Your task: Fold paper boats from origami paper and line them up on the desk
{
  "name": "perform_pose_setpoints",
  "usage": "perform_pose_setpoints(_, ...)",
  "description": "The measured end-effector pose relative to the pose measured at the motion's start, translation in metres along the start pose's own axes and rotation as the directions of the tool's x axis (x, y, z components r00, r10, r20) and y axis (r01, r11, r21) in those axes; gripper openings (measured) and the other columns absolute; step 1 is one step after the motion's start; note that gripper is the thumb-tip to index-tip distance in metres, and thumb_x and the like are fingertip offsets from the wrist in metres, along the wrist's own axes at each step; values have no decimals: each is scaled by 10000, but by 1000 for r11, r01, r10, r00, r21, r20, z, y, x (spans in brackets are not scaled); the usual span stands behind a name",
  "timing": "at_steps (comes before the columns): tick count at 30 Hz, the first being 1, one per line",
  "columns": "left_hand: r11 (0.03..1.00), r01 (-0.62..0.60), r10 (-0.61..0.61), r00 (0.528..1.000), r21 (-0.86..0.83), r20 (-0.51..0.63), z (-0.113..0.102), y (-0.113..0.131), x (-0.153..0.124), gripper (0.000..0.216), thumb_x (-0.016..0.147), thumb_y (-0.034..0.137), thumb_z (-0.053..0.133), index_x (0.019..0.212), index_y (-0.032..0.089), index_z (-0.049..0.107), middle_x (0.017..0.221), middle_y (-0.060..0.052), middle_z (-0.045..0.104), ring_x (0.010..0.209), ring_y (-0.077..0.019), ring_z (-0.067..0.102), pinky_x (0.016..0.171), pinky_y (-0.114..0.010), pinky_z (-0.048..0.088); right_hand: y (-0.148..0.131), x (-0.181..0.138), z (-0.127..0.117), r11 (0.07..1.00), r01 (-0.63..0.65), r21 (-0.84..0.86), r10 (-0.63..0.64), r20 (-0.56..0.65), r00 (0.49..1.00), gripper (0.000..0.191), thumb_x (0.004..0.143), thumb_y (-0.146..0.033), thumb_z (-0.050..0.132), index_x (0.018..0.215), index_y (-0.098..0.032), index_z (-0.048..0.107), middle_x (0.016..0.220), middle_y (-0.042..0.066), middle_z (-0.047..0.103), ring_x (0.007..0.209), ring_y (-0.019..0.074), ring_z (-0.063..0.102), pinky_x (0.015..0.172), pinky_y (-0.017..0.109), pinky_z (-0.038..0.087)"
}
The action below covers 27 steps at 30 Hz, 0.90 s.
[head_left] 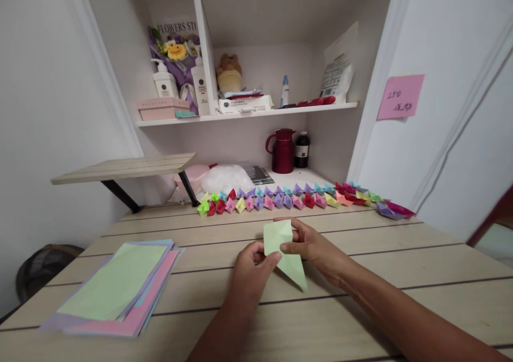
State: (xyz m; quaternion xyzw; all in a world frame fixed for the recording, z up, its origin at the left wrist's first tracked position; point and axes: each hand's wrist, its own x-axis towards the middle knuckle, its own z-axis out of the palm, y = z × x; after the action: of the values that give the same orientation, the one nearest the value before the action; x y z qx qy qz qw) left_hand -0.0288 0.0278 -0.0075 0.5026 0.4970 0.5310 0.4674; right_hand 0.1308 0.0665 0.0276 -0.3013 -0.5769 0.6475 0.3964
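Observation:
Between my two hands is a pale green sheet of folded paper (289,266), raised a little over the wooden table. Its lower right end narrows to a point. My left hand (253,266) pinches the left edge, thumb on the front and fingers curled behind. From the right, my right hand (306,244) grips the upper part, with its thumb across the front face and fingers behind the paper, partly hidden. Beyond my hands, small folded paper boats (258,202) in many colours stand in rows along the back of the table.
A stack of coloured paper (116,282) lies at the left, green sheet on top. Behind it stands a small raised wooden shelf (124,168) on black legs. A red jug (282,151) and a dark bottle (302,150) are in the cabinet; larger boats (395,210) sit far right.

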Motion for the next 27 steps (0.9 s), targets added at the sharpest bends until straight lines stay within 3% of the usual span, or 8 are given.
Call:
perform_pose_setpoints(3,996,15,-13,1000,-85,28,-2,2,-1,252,679,348,691,816,140,656,780,-64,685,752,-206,622,715,-300,461,3,-2,5,1000,15,13,-15,39,999,483,710,-341,746,1132,-199,561,904,49,693,803,200,636,739,320,464)
perform_pose_setpoints(5,999,11,-10,1000,-52,20,-2,3,-2,209,678,332,686,759,142,659,722,-43,669,705,-189,602,675,-283,447,3,-3,4,1000,-16,16,16,-16,1000,418,789,-447,662,1119,-201,590,940,68,680,840,215,627,772,350,465)
perform_pose_setpoints(8,999,18,-16,999,42,-30,0,2,-3,163,653,303,693,640,147,649,612,-9,619,610,-154,542,587,-251,394,-2,-5,0,1000,16,-19,-18,-119,993,542,807,-485,632,1288,-274,498,1094,82,630,933,235,609,823,383,463)
perform_pose_setpoints(12,999,30,-29,999,28,-42,1,4,-3,191,657,333,690,672,143,675,609,-12,628,598,-159,547,575,-252,392,-12,-7,-6,989,104,-107,-104,7,995,899,672,-326,786,1422,-379,291,1292,72,502,1035,243,578,866,389,464)
perform_pose_setpoints(18,996,17,-23,997,-83,-73,-4,11,-5,277,655,396,707,739,134,679,649,-27,643,621,-168,570,621,-268,434,0,-1,-8,977,78,-200,-41,181,983,718,652,-278,804,1288,-271,471,1034,47,628,943,236,595,821,381,476)
perform_pose_setpoints(22,999,12,-17,995,-48,-96,-3,9,-4,274,644,400,708,685,131,671,594,-14,615,562,-147,529,562,-250,410,5,0,-7,958,150,-243,-117,145,983,892,671,-313,794,1407,-320,290,1249,101,537,1035,265,579,853,416,483)
perform_pose_setpoints(24,1000,4,-7,994,-27,-108,-3,7,-3,265,639,395,711,635,135,659,567,-5,595,541,-135,502,532,-237,383,1,-2,-6,891,248,-381,-234,84,969,968,670,-342,791,1443,-372,210,1432,107,360,1216,310,463,954,470,425)
perform_pose_setpoints(27,1000,-19,19,992,4,-126,-3,3,-2,243,631,369,718,575,149,632,532,14,555,538,-126,479,517,-225,352,-7,-7,-4,670,361,-648,-392,104,914,823,663,-369,791,1374,-384,377,1529,41,166,1394,336,173,1098,512,236)
